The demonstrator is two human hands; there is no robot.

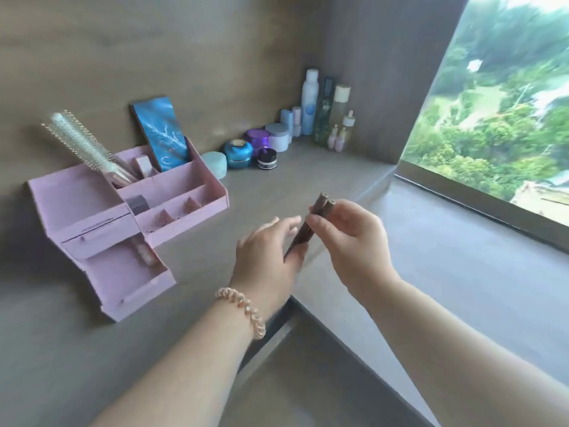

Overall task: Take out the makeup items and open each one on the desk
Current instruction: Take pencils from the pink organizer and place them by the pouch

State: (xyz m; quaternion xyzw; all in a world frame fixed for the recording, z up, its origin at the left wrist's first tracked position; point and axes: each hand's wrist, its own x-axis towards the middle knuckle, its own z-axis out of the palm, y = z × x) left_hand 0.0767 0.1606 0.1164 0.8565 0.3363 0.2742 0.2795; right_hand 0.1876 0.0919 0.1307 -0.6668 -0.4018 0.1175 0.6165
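Held two brown pencils (311,221) above the desk (77,349), mid-air, between both hands, just right of the pink organizer (184,208). Right hand (348,241) pinched near the top ends, thumb & fingertips closed on the sticks. Left hand (268,257) sat at the lower ends; fingers partly spread, pencils resting vs. palm/fingers, hard to tell if properly clamped there.

Handling, as a guess: light, stiff, thin, smooth-coated so prob. a bit slippery; tips likely fragile once uncapped. Best taken one at a time, body pinched in one hand, cap end in the other, pulled straight apart w/o bending. Two together would twist awkwardly.

Looks: slim round sticks, dark reddish-brown, matte, lying side by side and tilted up to the right; flat round upper ends w/ paler faces. Cap seams not visible, too blurred to say which end opens.

Organizer w/ bottom drawer pulled out, a few small items left in its compartments, plus a hairbrush (83,146) & blue box (163,137) standing in the back. Jars (238,154) & bottles (309,103) lined along the wall, well apart from the hands.
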